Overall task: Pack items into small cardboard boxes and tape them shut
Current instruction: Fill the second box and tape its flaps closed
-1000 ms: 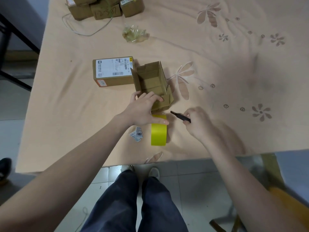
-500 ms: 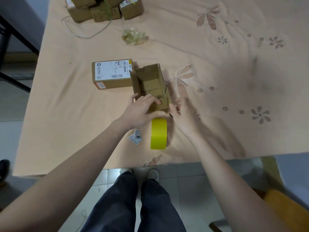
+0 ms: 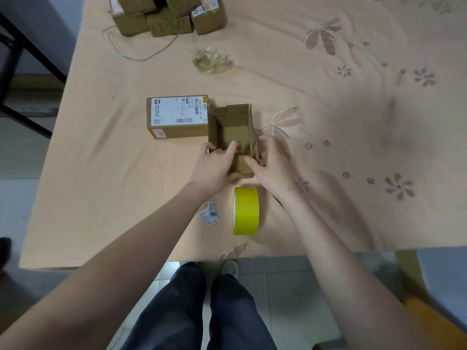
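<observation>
Open cardboard box [image 3: 233, 132] near middle of table [image 3: 101, 173], top open, flaps up, inside bare as far as visible. Left hand [image 3: 214, 165] clamped on near-left corner of open box, thumb outside left wall, fingers [image 3: 231, 149] curled over near edge into box. Right hand [image 3: 274, 162] gripping near-right corner of open box, thumb on near face, fingers wrapped around right wall. Both forearms reaching in from bottom of view.

Sealed labelled box [image 3: 178, 117] touching left wall of open box, white shipping label with barcode facing up. Yellow tape roll [image 3: 246, 210] standing on edge just nearside of open box, apart from it, between the two wrists. Torn barcode stickers [image 3: 210, 213] lying flat just left of tape roll, nearside-left of open box. Thin dark object [image 3: 277, 201] poking out from under right wrist, nearside-right of open box, mostly hidden, cannot tell what. Crumpled clear tape wad [image 3: 211, 59] well beyond open box. Stack of small brown boxes [image 3: 166, 16] at far edge, far-left of open box, one with handwriting on front. Pale wire [image 3: 131, 50] looping on cloth in front of stack. Peach tablecloth with flower pattern covering table. Dark trousers and shoes on tiled floor below near table edge.
</observation>
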The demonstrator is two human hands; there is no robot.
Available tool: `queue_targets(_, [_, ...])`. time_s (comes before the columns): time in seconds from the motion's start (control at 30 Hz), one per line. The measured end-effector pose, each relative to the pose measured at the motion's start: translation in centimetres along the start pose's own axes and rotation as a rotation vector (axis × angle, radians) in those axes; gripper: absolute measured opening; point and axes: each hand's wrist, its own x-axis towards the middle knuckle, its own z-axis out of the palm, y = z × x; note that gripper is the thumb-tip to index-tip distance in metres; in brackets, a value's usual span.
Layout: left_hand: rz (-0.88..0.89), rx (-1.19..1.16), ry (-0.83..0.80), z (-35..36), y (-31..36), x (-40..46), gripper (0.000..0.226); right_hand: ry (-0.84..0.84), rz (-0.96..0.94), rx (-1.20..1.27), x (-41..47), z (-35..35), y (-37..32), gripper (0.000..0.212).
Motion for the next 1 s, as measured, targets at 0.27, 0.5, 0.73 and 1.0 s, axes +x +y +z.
queue_targets(0.27, [0.091, 0.06, -0.029, 0.0, 0.5, 0.3, 0.033, -0.028, -0.017, -0.084, 0.8, -0.4, -1.1, 0.044])
queue_targets(0.5, [0.18, 0.089, -0.14, -0.9, -1.6, -0.4, 0.023, 0.052, 0.041, -0.134, 0.8, -0.9, -0.9, 0.048])
queue_targets(0.73, [0.196, 0.156, -0.114, -1.7, -1.0, -0.6, 0.032, -0.101, -0.019, -0.058, -0.3, -1.7, -1.1, 0.07])
queue_targets(1.0, [0.054, 0.141, 0.012, -3.8, -2.3, -0.9, 0.049, -0.109, 0.338, 0.402, 0.6, 0.5, -1.1, 0.049])
